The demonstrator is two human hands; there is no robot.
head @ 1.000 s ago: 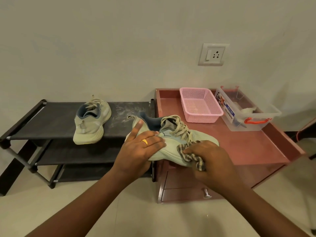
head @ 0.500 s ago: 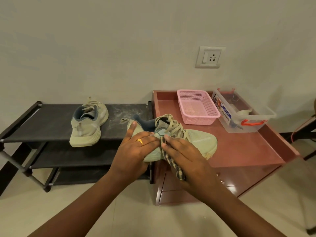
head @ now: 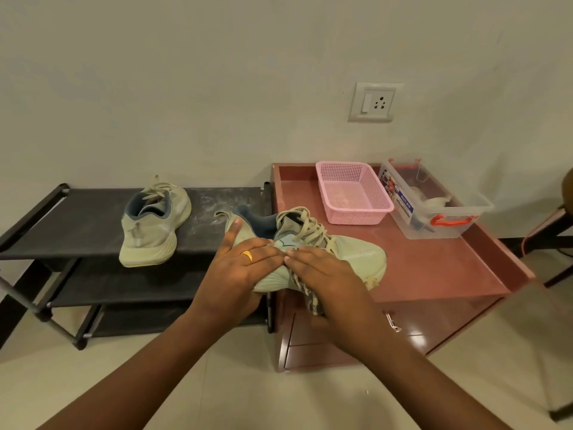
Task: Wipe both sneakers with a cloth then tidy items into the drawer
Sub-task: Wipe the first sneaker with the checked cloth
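A pale green sneaker (head: 356, 251) is held in the air over the front left corner of the reddish cabinet (head: 434, 268), toe to the right. My left hand (head: 242, 268) grips its heel side, a gold ring on one finger. My right hand (head: 328, 280) presses a striped grey cloth (head: 310, 296) flat against the sneaker's near side; the cloth's end hangs below the sole. The second pale sneaker (head: 153, 225) lies on the black shoe rack's (head: 77, 225) top shelf, toe toward me. A closed drawer front (head: 341, 336) shows under the cabinet top.
A pink mesh basket (head: 353, 193) and a clear plastic box (head: 434, 209) with orange handle stand at the cabinet's back. A wall socket (head: 373, 102) is above. A dark chair leg (head: 555, 231) stands at the right. Pale tiled floor lies below.
My right hand has slid the cloth leftward along the sneaker's side, from the toe area to the midfoot, until it meets my left hand. The sneaker stays held.
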